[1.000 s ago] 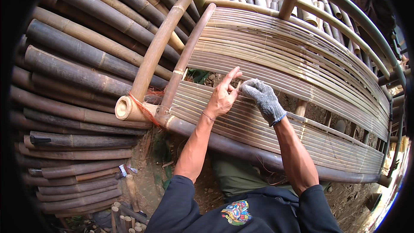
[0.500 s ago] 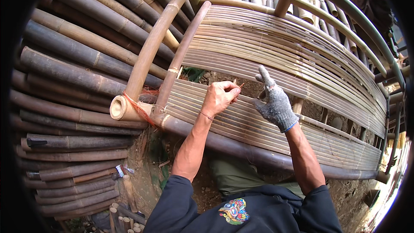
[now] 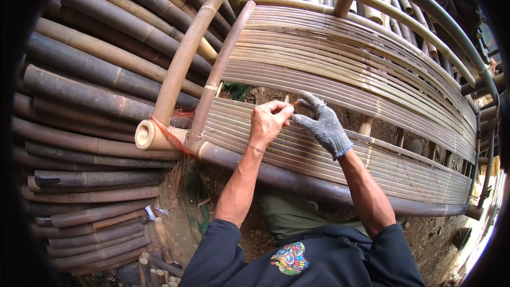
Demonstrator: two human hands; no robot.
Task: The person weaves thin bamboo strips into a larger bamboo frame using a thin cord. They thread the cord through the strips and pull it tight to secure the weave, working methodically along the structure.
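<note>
My bare left hand (image 3: 268, 122) is pinched shut on a short orange strand (image 3: 295, 104), whose end sticks out past the fingertips. Close on its right is my right hand (image 3: 322, 127), in a grey knitted glove with a blue cuff. Its thumb and fingers are apart, around the strand's end; whether they touch it is hard to see. Both hands hover over a gap in the slatted bamboo seat (image 3: 255, 133), between its near and far bands of thin strips. A thick dark bamboo pole (image 3: 276, 176) forms the near edge of the seat.
An upright bamboo post (image 3: 186, 58) rises at the seat's left end, with orange cord (image 3: 169, 137) wound around its base joint. Stacked bamboo poles (image 3: 90, 82) fill the left side. Bamboo rails (image 3: 425, 18) curve across the far right. Cut bamboo pieces (image 3: 154, 275) stand at lower left.
My gloved right hand has moved left, and its raised fingers now tilt toward the strand in my left hand. My left hand has barely shifted.
</note>
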